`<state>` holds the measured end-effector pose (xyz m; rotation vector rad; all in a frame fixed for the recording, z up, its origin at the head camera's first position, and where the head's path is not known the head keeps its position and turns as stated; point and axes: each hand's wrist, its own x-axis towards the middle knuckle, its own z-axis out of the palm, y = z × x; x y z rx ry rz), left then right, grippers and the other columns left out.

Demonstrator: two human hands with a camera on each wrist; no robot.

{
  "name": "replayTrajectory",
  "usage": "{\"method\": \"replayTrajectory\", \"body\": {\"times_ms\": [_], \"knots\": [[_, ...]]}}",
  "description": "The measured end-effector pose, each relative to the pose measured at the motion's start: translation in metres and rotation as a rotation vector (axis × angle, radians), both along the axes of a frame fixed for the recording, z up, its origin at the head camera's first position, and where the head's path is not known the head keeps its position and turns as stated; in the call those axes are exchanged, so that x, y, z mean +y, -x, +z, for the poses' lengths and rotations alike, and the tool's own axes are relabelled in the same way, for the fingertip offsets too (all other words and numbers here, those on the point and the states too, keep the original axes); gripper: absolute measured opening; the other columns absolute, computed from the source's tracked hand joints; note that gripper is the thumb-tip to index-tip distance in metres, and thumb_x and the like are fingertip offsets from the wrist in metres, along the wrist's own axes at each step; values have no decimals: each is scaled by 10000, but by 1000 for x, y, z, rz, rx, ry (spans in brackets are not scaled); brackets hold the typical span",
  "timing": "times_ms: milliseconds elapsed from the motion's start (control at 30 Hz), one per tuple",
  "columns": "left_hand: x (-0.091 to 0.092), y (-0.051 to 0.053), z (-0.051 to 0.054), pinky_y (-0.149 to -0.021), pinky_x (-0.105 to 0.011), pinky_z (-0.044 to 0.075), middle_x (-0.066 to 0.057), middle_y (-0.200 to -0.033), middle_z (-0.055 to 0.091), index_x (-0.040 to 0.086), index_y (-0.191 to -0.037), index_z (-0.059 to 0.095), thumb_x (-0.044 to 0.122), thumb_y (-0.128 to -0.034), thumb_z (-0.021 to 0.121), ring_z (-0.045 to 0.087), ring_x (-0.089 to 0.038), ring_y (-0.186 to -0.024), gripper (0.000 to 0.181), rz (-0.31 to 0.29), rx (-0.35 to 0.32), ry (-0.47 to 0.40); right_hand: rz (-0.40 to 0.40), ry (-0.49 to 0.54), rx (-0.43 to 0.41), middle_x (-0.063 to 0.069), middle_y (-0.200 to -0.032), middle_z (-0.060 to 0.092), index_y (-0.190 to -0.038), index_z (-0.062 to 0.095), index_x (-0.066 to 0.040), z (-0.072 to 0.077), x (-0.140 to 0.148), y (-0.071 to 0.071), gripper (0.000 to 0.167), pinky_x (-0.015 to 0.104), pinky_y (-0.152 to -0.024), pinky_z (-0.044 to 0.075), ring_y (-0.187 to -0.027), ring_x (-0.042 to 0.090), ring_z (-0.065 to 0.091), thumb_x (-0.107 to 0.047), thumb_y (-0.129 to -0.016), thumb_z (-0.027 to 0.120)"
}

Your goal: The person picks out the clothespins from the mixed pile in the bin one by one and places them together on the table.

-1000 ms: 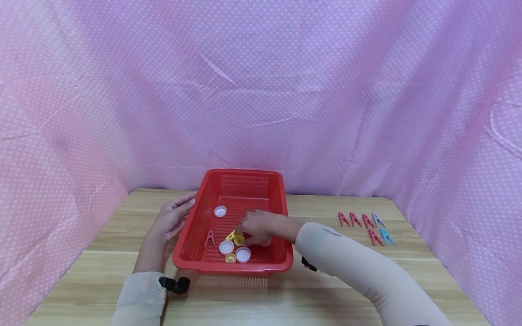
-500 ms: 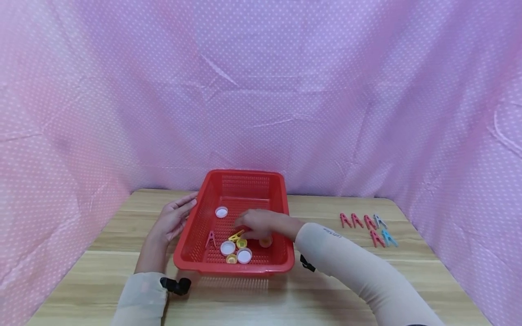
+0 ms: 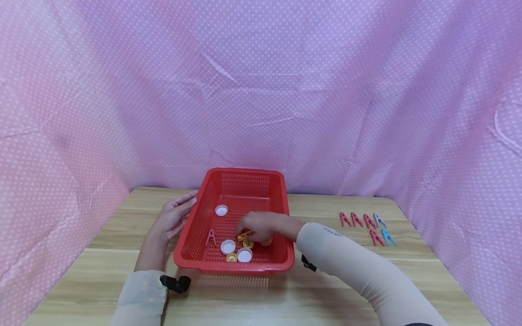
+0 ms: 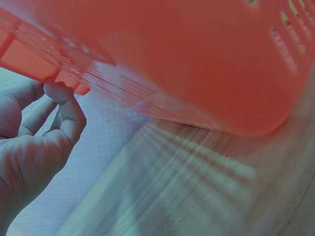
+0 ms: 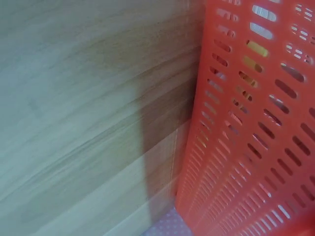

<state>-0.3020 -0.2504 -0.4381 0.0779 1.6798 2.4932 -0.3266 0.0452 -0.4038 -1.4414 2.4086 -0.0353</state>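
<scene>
My left hand (image 3: 172, 219) pinches the left rim of a red plastic basket (image 3: 233, 267) between thumb and fingers; the left wrist view shows this grip from below. Inside the basket, my right hand (image 3: 258, 225) has its fingers on a yellow clothespin (image 3: 244, 235) and appears to pinch it, though the hand hides part of it. A yellow cap (image 3: 248, 243) lies just under that clothespin. To its left are a pink clothespin (image 3: 210, 237) and a white cap (image 3: 228, 246). In the right wrist view the basket's slotted wall (image 5: 261, 128) hides the right hand.
Nearer the basket's front lie another white cap (image 3: 244, 255) and a yellow cap (image 3: 231, 257); one more white cap (image 3: 221, 210) lies farther back. On the wooden table (image 3: 326, 290), several red clothespins (image 3: 369, 221) and a blue clothespin (image 3: 388, 237) lie at the right.
The yellow clothespin has shifted right and turned under my right hand's fingers. The yellow cap beside it has also slid right. My left hand stays on the rim.
</scene>
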Motion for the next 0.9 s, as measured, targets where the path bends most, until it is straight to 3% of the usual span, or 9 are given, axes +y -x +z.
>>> {"method": "replayTrajectory", "body": {"times_ms": [267, 500, 700, 900], "knots": [[0, 1, 0, -870, -342, 613, -15, -1164, 744, 62, -1500, 505, 169, -1024, 650, 729, -154, -1022, 509, -7, -4, 3, -72, -20, -27, -71, -1111, 701, -1242, 736, -219, -3, 0, 1, 297, 154, -765, 562, -944, 47, 617, -166, -949, 747], [1, 1, 0, -854, -350, 619, -25, -1158, 747, 48, -1498, 501, 174, -1024, 650, 735, -160, -1007, 513, -2, 4, 17, -123, 3, -133, -59, -960, 680, -1162, 710, -181, 2, 2, -3, 180, 168, -542, 573, -631, 58, 670, -156, -984, 705], [2, 2, 0, -831, -341, 627, -29, -1138, 752, 49, -1472, 533, 152, -1023, 649, 737, -155, -984, 475, -9, 6, 0, -95, 22, -153, -71, -835, 643, -1079, 680, -186, 1, 3, -2, 77, 168, -555, 563, -621, 56, 650, -212, -1006, 680], [2, 2, -1, -822, -339, 629, -28, -1130, 754, 49, -1461, 545, 139, -1029, 636, 738, -153, -974, 450, -14, 13, -6, -53, 37, -96, -111, -880, 661, -1138, 728, -194, 2, 4, 0, 158, 144, -683, 539, -728, 14, 609, -232, -986, 704]]}}
